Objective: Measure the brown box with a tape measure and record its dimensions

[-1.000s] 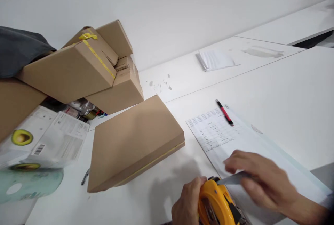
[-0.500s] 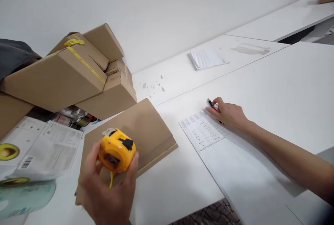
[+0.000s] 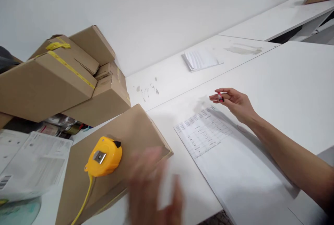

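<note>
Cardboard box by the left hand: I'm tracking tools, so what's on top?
A yellow tape measure lies on the box, its strap trailing. The surface beneath it, and some behind the left hand, is hidden.

A tape measure (image 3: 107, 158) rests on a box (image 3: 137, 124), stacked boxes (image 3: 47, 86) behind to the left. A paper sheet (image 3: 224, 159) lies on the table (image 3: 281, 86) to the right, more papers (image 3: 201, 61) farther back near the wall (image 3: 177, 9).
</note>
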The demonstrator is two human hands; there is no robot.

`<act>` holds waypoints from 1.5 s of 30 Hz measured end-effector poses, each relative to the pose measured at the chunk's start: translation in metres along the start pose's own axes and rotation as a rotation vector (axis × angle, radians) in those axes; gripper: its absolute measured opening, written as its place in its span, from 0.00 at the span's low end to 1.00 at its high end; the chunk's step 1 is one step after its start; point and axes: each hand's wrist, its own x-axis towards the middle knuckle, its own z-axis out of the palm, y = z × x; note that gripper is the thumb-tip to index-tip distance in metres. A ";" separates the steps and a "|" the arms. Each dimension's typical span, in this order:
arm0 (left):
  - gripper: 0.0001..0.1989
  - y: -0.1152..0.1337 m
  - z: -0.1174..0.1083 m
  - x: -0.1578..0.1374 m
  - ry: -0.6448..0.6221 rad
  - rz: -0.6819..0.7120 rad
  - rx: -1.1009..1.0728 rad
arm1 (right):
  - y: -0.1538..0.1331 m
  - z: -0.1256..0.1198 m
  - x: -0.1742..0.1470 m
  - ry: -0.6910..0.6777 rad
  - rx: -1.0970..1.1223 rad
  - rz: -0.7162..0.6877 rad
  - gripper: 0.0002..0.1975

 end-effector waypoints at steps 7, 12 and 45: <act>0.39 0.064 0.160 -0.002 -0.810 0.207 -0.109 | 0.008 0.006 -0.004 0.119 -0.049 0.044 0.17; 0.48 0.048 0.206 0.004 -1.009 0.144 -0.087 | 0.016 -0.002 -0.003 -0.150 0.126 0.230 0.25; 0.36 0.036 0.190 -0.017 -0.765 0.240 -0.007 | 0.025 0.020 -0.022 -0.092 -0.391 0.095 0.18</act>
